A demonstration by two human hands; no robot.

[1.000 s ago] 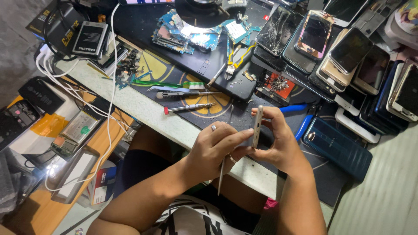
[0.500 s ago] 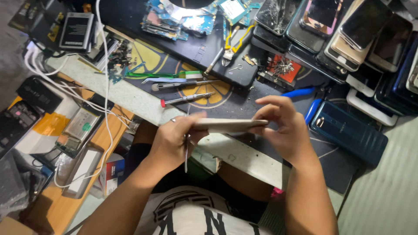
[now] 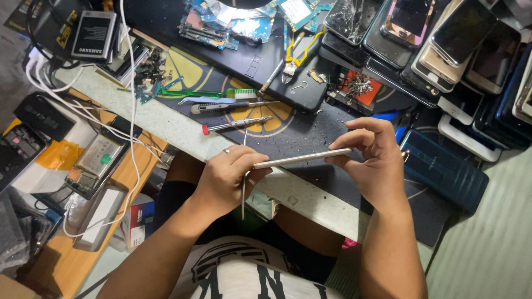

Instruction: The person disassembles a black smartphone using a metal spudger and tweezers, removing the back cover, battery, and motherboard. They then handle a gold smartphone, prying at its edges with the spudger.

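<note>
Both hands are holding one thin, pale phone (image 3: 302, 159) edge-on, so only its long light side is showing, almost level, a little higher at the right end. The left hand (image 3: 227, 180) is gripping the left end of the phone with the fingers curled around it. The same hand is also holding a thin metal tool (image 3: 243, 182) — it is standing nearly upright, crossing the hand, with one tip above the knuckles and the other pointing down below the palm. A ring is sitting on one finger of this hand. The right hand (image 3: 371, 163) is pinching the right end of the phone, the thumb under the edge and the fingers bent over the top.

The phone is hanging in the air just in front of the pale edge of the workbench (image 3: 183, 133), above the person's lap.

Just beyond the left hand, a screwdriver with a red cap (image 3: 235, 125) is lying on a dark mat, and behind it a grey utility knife (image 3: 221, 105) and a green toothbrush (image 3: 210, 93). Beyond the right hand a heap of phones with dark screens (image 3: 443, 44) is lying — some screens are cracked. Near the right wrist, on its outer side, a dark blue phone case (image 3: 443, 169) is lying flat. To the left of the left hand white cables (image 3: 130, 111) are running down.
</note>
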